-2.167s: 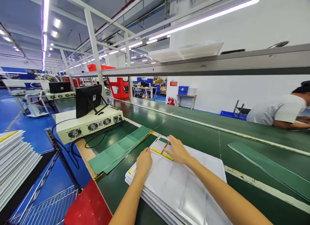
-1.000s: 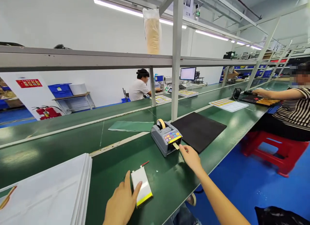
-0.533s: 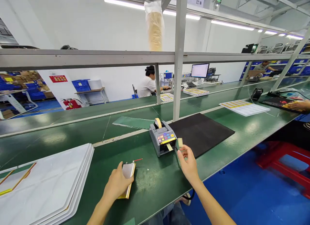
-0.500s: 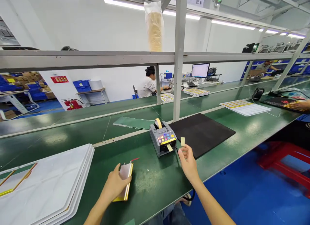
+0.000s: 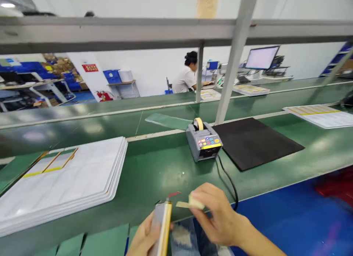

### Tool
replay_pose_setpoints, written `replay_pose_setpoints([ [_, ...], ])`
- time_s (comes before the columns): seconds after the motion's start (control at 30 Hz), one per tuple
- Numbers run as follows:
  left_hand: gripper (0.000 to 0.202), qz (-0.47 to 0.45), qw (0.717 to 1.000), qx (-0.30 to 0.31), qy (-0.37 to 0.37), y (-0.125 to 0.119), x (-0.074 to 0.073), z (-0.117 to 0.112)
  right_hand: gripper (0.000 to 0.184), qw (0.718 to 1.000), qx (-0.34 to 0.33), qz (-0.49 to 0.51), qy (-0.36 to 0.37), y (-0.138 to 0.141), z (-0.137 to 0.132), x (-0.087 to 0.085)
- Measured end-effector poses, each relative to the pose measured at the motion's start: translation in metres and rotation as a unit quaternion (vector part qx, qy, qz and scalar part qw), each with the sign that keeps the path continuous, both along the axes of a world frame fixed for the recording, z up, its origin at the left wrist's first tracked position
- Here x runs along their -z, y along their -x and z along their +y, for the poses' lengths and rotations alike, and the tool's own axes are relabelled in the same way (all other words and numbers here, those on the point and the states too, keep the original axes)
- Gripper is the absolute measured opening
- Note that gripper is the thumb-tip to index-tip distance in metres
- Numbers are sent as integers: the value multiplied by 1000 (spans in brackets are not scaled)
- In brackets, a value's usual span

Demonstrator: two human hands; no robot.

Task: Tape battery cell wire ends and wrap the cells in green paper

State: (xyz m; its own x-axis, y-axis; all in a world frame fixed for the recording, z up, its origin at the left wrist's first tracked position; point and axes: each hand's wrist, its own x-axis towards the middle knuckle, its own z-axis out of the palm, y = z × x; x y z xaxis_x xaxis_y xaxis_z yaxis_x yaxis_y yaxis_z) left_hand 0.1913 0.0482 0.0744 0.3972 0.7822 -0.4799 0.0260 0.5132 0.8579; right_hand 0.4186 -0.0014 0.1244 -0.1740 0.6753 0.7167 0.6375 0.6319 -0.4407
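Observation:
At the bottom of the view my left hand holds a flat silver pouch battery up on edge, its yellow-taped side facing me. A short red wire sticks out at its top end. My right hand is right beside it, pinching a small strip of pale yellow tape between its fingers. The tape's free end points at the battery, and the two look apart by a small gap. Motion blur softens both hands, and the battery's far face is hidden.
A grey tape dispenser with a black cable stands on the green bench, next to a black mat. A stack of white trays lies to the left. A co-worker sits at the far bench.
My view has tilted downward. The battery has gone from resting on the bench to being lifted on edge, and my right hand has carried the tape strip from the dispenser to it.

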Motion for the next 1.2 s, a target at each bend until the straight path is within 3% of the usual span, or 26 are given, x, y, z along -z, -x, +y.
replay_pose_setpoints([
  [0.07,66,-20,993,102,-54,-12,-9,-16,55,987,-51,97,117,-1,-12,-10],
  [0.13,60,-32,979,188,-78,-21,-16,-26,53,945,-102,185,251,-6,-13,-13],
  [0.23,50,-1,961,255,-102,-28,-18,-34,56,874,-169,215,401,-13,-8,-9],
  [0.3,44,38,952,279,-120,-29,-19,-37,61,853,-181,194,449,-13,-7,-5],
  [0.47,33,117,933,318,-123,-33,-36,-35,69,845,-167,166,480,-10,-8,0],
  [0.63,37,146,921,335,-130,-36,-48,-36,71,842,-161,136,497,-11,-8,1],
  [0.87,41,170,913,342,-146,-36,-42,-37,71,869,-120,42,479,-9,-7,0],
  [1.03,37,212,903,322,-187,-34,-30,-42,89,886,-53,-61,456,-4,-5,-3],
  [1.2,39,188,918,301,-175,-30,-26,-41,105,900,-38,-23,435,-17,-11,-1],
])
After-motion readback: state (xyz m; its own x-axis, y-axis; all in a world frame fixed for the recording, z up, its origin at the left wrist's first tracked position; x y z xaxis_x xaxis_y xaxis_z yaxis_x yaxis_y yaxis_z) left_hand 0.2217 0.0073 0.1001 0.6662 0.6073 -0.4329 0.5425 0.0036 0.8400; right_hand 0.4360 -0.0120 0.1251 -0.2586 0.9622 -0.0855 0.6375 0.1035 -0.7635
